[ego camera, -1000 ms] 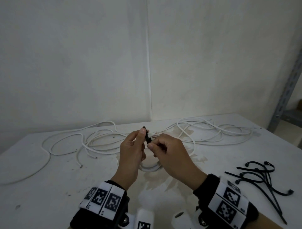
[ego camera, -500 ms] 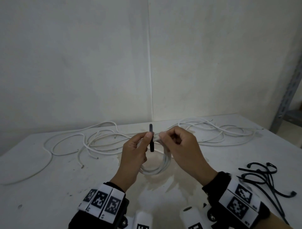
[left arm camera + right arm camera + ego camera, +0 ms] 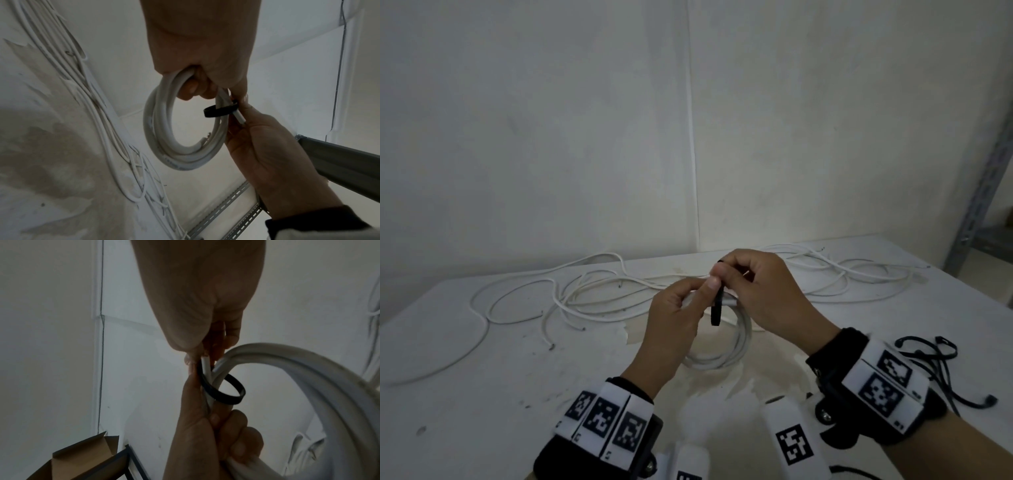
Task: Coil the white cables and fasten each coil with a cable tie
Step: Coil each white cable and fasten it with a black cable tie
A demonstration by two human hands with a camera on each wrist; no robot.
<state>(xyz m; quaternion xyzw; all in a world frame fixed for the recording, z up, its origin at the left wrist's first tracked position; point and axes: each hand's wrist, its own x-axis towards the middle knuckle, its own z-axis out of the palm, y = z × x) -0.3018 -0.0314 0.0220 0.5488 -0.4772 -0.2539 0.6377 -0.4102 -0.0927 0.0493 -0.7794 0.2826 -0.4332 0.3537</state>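
Hands (image 3: 722, 301) — tie (image 3: 221, 110) round coil (image 3: 180, 129)

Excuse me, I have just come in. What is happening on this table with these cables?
A person is bundling white cables. The left hand grips a finished coil of white cable, held above the table. The right hand pinches a black cable tie, which is looped loosely around the coil's strands and is not yet pulled tight. More loose white cables lie at the back of the table, and spare black ties lie on the right.
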